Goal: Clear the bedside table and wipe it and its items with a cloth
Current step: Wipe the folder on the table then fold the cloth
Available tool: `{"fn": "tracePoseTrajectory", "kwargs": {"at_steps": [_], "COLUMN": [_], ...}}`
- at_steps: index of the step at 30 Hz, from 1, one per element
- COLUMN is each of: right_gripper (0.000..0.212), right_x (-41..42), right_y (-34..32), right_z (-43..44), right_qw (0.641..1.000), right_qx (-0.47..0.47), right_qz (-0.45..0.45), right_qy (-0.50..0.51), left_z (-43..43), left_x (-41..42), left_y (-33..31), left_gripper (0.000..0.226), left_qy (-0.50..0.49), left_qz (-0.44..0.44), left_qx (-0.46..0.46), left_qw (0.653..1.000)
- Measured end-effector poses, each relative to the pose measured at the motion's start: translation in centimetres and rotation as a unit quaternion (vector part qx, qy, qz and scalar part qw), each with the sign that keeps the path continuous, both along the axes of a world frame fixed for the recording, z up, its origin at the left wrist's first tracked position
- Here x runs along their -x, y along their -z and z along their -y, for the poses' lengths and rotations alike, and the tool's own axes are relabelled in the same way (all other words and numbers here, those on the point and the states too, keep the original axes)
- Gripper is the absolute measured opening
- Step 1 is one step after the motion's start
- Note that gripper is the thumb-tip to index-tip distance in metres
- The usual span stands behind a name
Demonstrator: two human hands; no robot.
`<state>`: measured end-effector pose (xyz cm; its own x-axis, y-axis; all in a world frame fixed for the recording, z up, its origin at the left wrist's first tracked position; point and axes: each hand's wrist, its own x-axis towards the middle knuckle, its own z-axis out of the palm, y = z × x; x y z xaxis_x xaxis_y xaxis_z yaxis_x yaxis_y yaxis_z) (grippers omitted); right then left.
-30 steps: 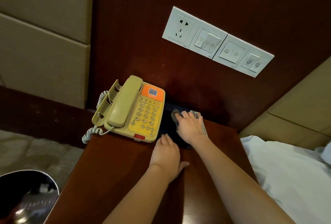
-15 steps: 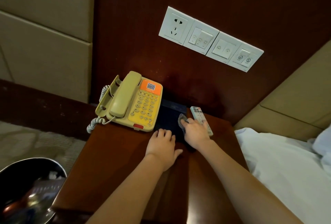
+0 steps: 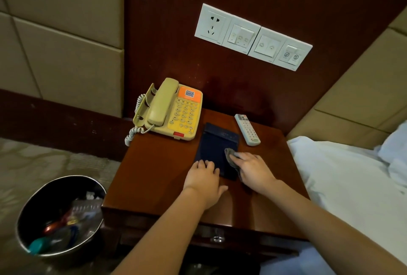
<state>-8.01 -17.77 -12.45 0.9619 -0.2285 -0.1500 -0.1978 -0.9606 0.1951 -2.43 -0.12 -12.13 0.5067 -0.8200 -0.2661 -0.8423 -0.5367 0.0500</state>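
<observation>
Down on the floor at the far left stands a metal bin [image 3: 59,215] with bits of rubbish in it, close by the table's corner and handy for anything thrown away. On the table [image 3: 154,175] the phone [image 3: 169,109] sits at the back left corner, its handset in the cradle and its coiled cord hanging over the edge.

Next comes the left hand [image 3: 203,180], laid flat with fingers straight and the fingertips on the near edge of a dark folder [image 3: 217,142]. It grasps nothing. I judge it is there to pin the folder so it does not slide under the rubbing. The folder lies flat in the middle of the table, just beside the phone.

On the folder's right part is the cloth [image 3: 230,155], a small grey bunch. The right hand [image 3: 253,169] grips it, fingers curled over it and pressing it down near the folder's right edge. So the step in hand looks to be wiping the folder where it lies.

Further back, toward the wall, the remote [image 3: 247,129] lies slantwise beside the folder, apart from the cloth. At the far right the white bed [image 3: 341,175] comes up against the table.

With phone, folder and remote all on top, much of the job looks left to do. The wood beneath them cannot be wiped until they are lifted.
</observation>
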Motion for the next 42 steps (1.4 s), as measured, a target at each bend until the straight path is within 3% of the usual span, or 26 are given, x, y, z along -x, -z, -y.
{"fn": "tracePoseTrajectory", "kwargs": {"at_steps": [7,11,15,20,24,33,37,42], "right_gripper": [0.056,0.055,0.055,0.056,0.057,0.051,0.051,0.044], "right_x": [-4.0,-1.4,0.1,-2.8,-3.2,-0.8,-4.8,-4.1], "right_y": [0.7,1.7,2.1,1.6,2.0,0.7,1.4,1.2], "right_z": [-0.3,-2.5,-2.2,1.1,0.6,-0.6,-1.0,1.6], "right_qw": [0.995,0.991,0.984,0.989,0.984,0.995,0.998,0.989], "right_qx": [-0.035,-0.078,-0.121,-0.109,-0.12,-0.065,0.005,-0.01], "right_qz": [0.053,0.104,0.093,0.084,0.094,0.066,0.052,0.07], "right_qy": [0.083,-0.012,-0.089,0.051,0.093,-0.042,0.034,0.126], "left_z": [0.0,0.1,-0.1,0.1,0.0,0.4,0.6,0.6], "left_x": [-0.3,-0.2,-0.2,0.1,0.2,0.0,0.0,0.0], "left_y": [-0.1,0.0,0.2,-0.1,-0.1,-0.4,-0.6,-0.3], "left_gripper": [0.064,0.067,0.068,0.069,0.07,0.072,0.073,0.072], "left_qy": [0.009,0.016,0.019,0.02,0.019,0.013,0.013,0.012], "left_qz": [0.003,0.021,0.034,0.03,0.025,0.013,0.007,0.006], "left_qx": [-0.018,-0.016,-0.005,-0.019,-0.033,-0.034,-0.032,-0.022], "left_qw": [1.0,1.0,0.999,0.999,0.999,0.999,0.999,1.0]}}
